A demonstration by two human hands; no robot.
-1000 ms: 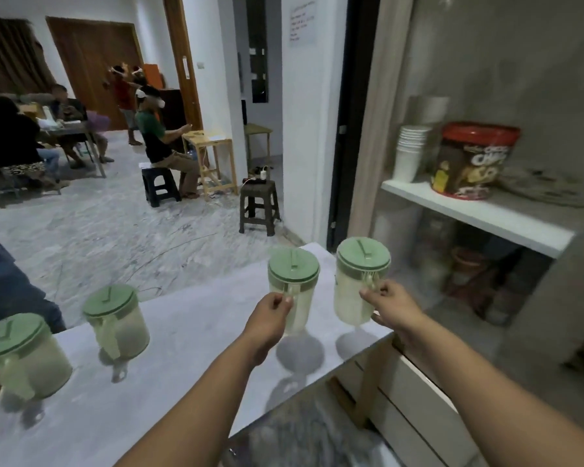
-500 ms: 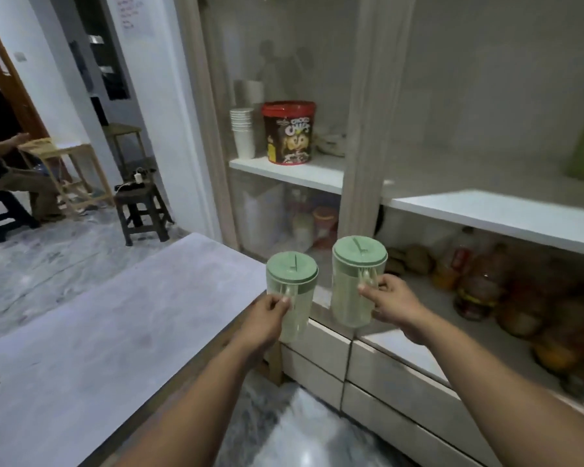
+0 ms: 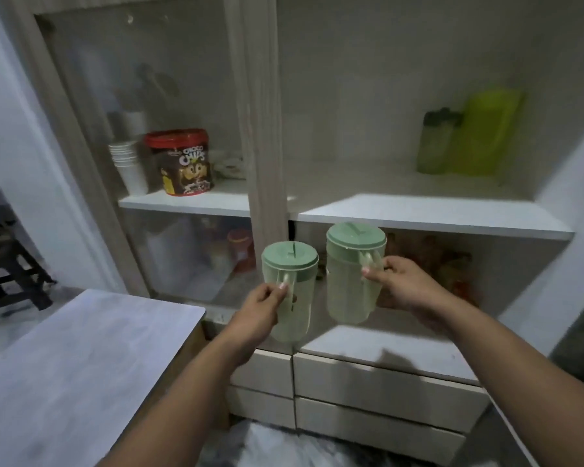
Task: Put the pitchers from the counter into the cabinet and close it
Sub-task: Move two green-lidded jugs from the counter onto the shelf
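Pitchers [image 3: 353, 274] now cabinet-side — upright

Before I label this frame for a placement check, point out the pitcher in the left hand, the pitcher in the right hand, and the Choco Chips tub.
Left-hand pitcher [image 3: 292, 311], head view, lower body wall.
Right-hand pitcher [image 3: 346, 291], head view, body wall.
Choco Chips tub [image 3: 186, 166], head view, front label.
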